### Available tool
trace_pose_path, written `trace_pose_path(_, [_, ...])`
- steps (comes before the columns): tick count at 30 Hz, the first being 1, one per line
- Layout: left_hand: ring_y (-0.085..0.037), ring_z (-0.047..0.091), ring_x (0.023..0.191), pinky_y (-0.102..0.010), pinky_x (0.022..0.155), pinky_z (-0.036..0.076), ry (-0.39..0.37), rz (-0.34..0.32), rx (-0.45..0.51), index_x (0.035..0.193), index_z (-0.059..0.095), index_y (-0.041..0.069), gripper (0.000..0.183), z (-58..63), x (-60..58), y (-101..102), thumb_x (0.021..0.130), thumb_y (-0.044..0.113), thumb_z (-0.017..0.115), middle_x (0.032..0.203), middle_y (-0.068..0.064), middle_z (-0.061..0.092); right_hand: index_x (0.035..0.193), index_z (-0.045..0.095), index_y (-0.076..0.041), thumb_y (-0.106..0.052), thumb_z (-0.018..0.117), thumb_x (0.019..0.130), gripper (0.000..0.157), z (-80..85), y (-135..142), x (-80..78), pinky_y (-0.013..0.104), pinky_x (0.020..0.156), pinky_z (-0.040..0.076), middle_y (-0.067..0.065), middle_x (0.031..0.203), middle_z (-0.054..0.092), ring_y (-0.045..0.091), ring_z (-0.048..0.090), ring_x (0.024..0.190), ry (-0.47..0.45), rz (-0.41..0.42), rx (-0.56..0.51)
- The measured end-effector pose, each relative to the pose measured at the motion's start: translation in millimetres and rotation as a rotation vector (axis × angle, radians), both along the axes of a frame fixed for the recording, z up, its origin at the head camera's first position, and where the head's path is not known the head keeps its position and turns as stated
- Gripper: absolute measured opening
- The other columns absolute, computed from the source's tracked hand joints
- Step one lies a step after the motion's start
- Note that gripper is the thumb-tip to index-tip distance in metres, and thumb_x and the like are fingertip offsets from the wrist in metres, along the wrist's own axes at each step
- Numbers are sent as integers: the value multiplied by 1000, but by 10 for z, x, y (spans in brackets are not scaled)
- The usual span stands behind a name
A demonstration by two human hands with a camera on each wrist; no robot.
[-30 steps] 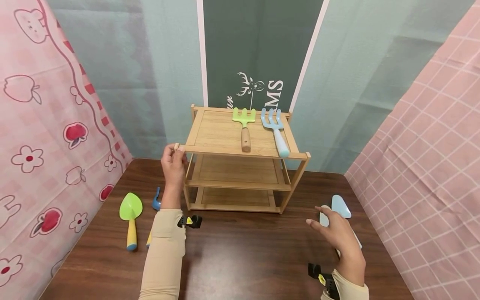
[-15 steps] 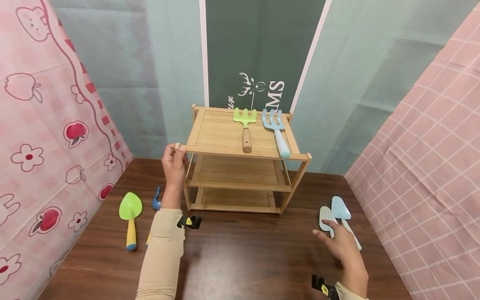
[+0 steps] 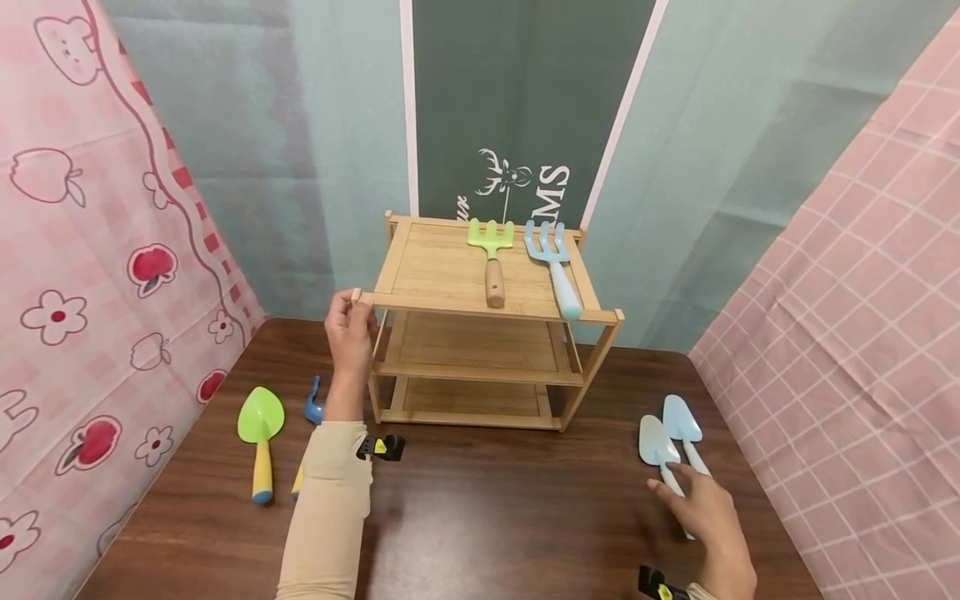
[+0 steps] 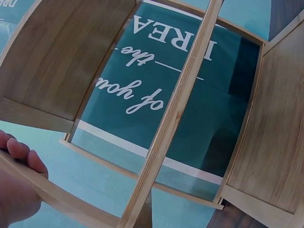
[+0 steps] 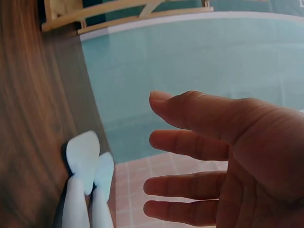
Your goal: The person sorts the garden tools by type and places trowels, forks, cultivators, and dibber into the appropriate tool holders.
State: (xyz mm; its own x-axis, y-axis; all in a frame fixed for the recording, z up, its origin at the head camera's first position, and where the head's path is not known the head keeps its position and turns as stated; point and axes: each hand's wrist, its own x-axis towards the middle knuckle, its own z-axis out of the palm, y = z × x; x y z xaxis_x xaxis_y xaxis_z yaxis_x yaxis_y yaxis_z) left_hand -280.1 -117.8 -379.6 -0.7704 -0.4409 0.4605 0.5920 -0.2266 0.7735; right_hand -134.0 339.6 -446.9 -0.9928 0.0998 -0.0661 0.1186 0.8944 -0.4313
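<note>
A three-tier wooden shelf [image 3: 450, 371] stands at the back of the table in the head view. My left hand [image 3: 350, 337] grips its front left top corner, with fingers curled round the side rail [image 4: 71, 202] in the left wrist view. On the right, two pale hand trowels lie side by side: a whitish one [image 3: 655, 440] and a light blue one [image 3: 680, 419]. My right hand [image 3: 705, 507] hovers over their handles, fingers apart and nothing between them. In the right wrist view its thumb and fingers stand clear of the whitish trowel [image 5: 83, 156].
On the shelf top lie a green hand rake [image 3: 492, 242] with a wooden handle and a blue hand fork [image 3: 555, 258]. A green trowel [image 3: 261, 417] with a yellow handle lies left. Beside it, a blue-headed tool [image 3: 313, 408] is partly hidden by my left forearm.
My right hand has moved right and toward me, from over the trowels' blades to their handles, uncovering the blades. My left hand has stayed on the shelf corner.
</note>
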Motion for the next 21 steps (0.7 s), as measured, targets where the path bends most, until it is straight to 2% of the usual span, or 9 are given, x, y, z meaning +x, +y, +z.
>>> trace_pose_path(6, [-15,40,58,-25,56,35,7,1,-7,92,52,0,12,-2,5,9,88,11,55,65,0,45,126,48,8,-46,60,87,68,-109,114,56,63,82,36,38,118,47,58,42,107,-15,-44,-24])
trace_pose_path(11, [-13,40,59,-25,57,35,7,0,-6,92,52,1,12,-1,-2,8,88,11,55,65,0,45,128,48,6,-41,62,87,64,-233,166,89,64,85,33,38,122,44,59,39,110,18,-97,-49])
trace_pose_path(17, [-15,41,61,-28,59,35,-4,-6,8,93,52,1,12,-1,2,0,88,11,55,65,0,46,126,51,3,-32,65,86,55,-446,199,79,62,89,30,35,124,45,54,40,112,121,-217,-127])
trace_pose_path(21, [-15,41,61,-29,59,36,-7,-7,-3,93,52,1,11,2,6,1,88,11,54,66,0,46,129,48,1,-30,68,84,58,-579,224,74,58,91,30,33,126,46,50,42,114,140,-319,-233])
